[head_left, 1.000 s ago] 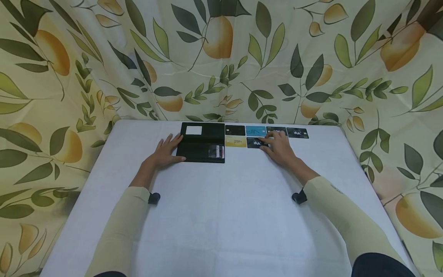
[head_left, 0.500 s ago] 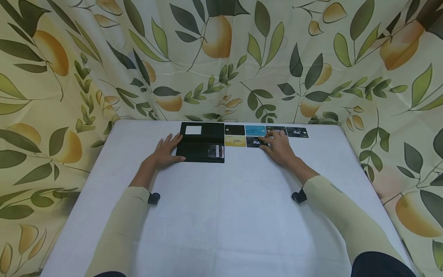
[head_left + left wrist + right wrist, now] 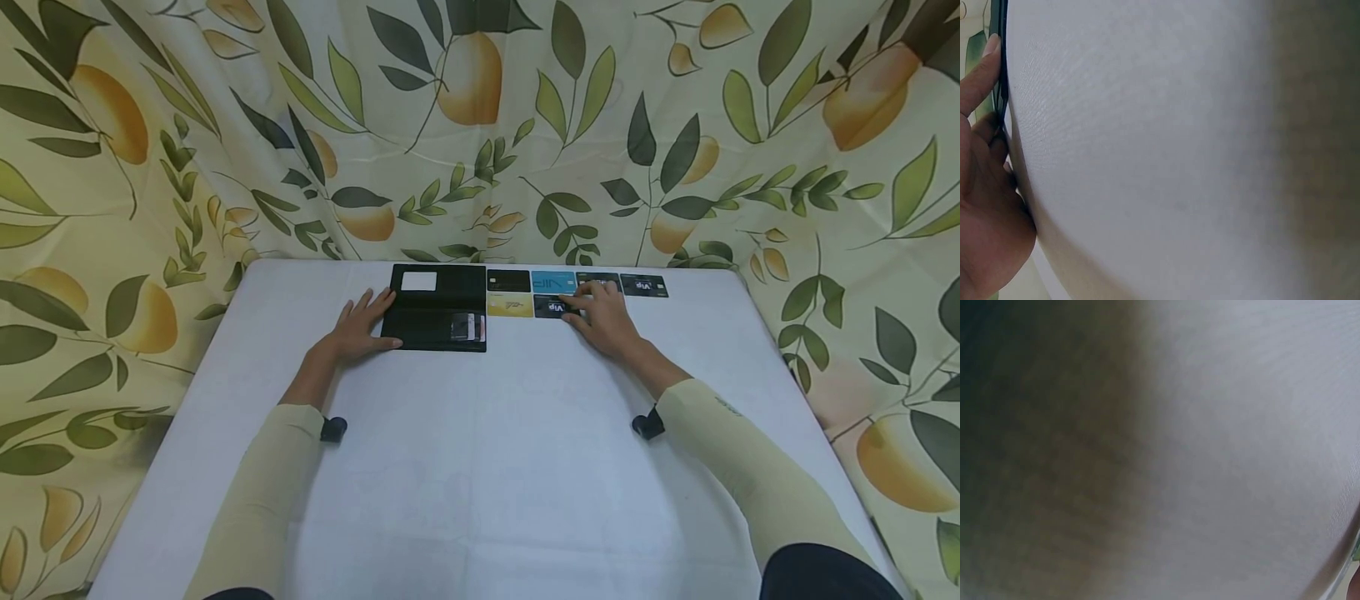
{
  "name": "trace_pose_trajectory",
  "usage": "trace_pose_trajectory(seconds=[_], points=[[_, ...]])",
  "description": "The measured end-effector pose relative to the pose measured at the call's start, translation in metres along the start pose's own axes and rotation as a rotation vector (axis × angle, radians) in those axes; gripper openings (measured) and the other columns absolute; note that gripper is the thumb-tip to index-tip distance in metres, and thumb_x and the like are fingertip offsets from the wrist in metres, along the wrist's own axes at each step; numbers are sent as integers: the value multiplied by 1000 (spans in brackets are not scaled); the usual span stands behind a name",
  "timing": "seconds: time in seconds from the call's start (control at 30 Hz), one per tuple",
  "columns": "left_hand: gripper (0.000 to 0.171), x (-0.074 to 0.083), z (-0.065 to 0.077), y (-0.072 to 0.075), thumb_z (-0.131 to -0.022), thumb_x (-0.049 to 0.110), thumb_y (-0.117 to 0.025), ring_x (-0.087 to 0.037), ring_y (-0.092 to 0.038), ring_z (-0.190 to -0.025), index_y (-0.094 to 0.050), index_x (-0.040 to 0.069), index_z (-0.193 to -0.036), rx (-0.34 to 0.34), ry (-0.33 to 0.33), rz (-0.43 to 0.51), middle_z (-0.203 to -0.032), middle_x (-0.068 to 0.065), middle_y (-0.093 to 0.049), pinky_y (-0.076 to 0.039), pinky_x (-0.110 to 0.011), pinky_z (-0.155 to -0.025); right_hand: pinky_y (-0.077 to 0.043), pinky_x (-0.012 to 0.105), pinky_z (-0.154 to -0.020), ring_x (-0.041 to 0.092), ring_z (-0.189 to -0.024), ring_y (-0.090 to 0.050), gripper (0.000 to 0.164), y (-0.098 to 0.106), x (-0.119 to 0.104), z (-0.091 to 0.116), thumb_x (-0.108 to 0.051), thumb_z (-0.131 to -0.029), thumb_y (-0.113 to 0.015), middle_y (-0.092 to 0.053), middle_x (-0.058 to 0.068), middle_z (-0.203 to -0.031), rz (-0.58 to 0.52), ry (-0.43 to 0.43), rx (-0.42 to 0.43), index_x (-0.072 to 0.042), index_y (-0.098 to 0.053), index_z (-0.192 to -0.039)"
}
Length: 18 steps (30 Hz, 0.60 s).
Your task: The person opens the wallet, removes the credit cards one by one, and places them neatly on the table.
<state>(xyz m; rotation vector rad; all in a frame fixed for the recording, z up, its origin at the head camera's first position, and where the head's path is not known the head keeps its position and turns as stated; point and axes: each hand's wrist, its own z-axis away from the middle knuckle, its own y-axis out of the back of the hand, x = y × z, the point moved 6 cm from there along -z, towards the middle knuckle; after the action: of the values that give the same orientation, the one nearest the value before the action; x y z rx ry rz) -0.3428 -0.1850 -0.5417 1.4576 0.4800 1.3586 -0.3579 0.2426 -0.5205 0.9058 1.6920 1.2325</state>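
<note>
A black bifold wallet (image 3: 442, 302) lies opened flat at the table's far side, with a white patch on its upper half and cards showing in a slot of its lower half. My left hand (image 3: 356, 330) rests at its left edge, fingers spread and thumb on the lower corner. In the left wrist view, the thumb of the left hand (image 3: 988, 206) lies on the dark wallet edge (image 3: 1002, 56). My right hand (image 3: 604, 319) touches the right end of a black "Vip" card (image 3: 550, 307) with its fingertips. That hand partly covers another dark card (image 3: 588, 278) above.
Right of the wallet lie a black card (image 3: 508, 281), a blue card (image 3: 552, 282), a gold card (image 3: 510, 306) and a second "Vip" card (image 3: 645, 286). They form two rows on the white-covered table (image 3: 480, 450). A fruit-patterned curtain (image 3: 480, 167) hangs behind.
</note>
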Motion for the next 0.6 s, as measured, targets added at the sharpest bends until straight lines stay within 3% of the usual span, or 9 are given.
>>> trace_pose_trajectory(seconds=[0.6], points=[[97, 1, 1, 0, -82, 55, -64, -26, 10, -142, -8, 20, -153, 1, -3, 1, -158, 1, -1, 10, -47, -111, -31, 46, -86, 30, -107, -33, 49, -1, 2, 0, -45, -90, -61, -45, 12, -130, -19, -14, -2, -23, -55, -134]])
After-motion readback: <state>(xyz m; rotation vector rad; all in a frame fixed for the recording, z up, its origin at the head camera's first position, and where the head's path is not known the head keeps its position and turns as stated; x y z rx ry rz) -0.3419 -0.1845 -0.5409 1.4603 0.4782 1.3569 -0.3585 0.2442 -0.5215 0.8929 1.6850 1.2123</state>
